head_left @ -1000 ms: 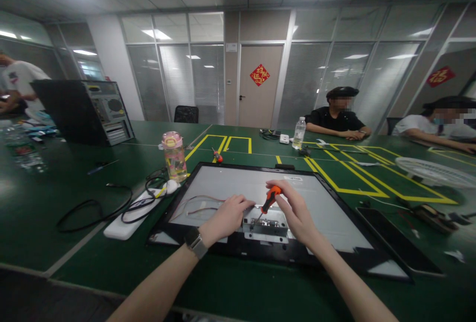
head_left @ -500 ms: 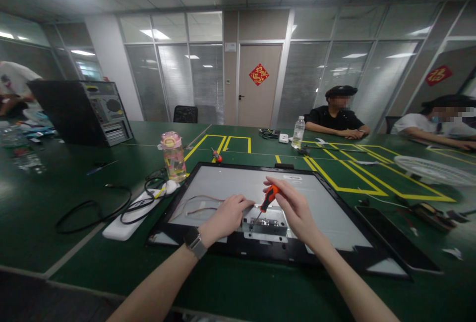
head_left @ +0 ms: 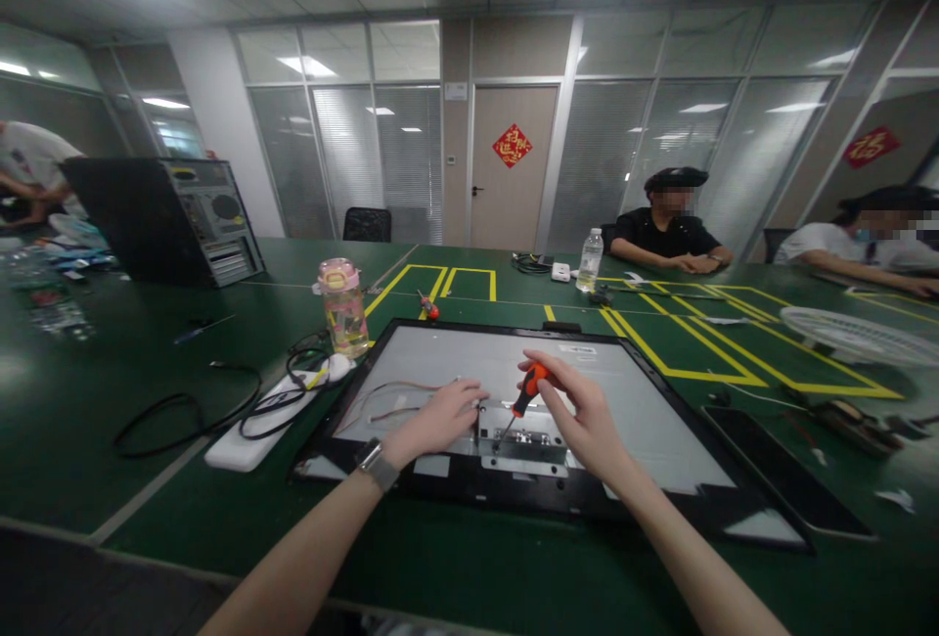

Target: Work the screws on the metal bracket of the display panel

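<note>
- At the far left of my view, a black computer case (head_left: 151, 215) stands on the green counter (head_left: 514, 567), near a person in a white shirt (head_left: 36, 155).
- Next I see a white power strip (head_left: 239, 448) with black cable lying over it, and just behind, a pink-lidded bottle (head_left: 342, 323), upright.
- My left hand (head_left: 438, 416), with a wristwatch (head_left: 379, 466), is palm down above the left part of the large flat panel (head_left: 652, 431). Its fingers are loosely spread and grip nothing that I can see; the fingertips are at the left end of the metal bracket (head_left: 526, 454), but I cannot tell if they touch it.
- The bracket sits near the front edge of the panel, in the middle.
- The orange and black screwdriver (head_left: 529, 389) is tilted, its tip down at the left part of the bracket.
- My right hand (head_left: 585, 413) has its fingers closed around the screwdriver handle.
- Further right, a dark flat slab (head_left: 784, 470) lies just beside the panel.
</note>
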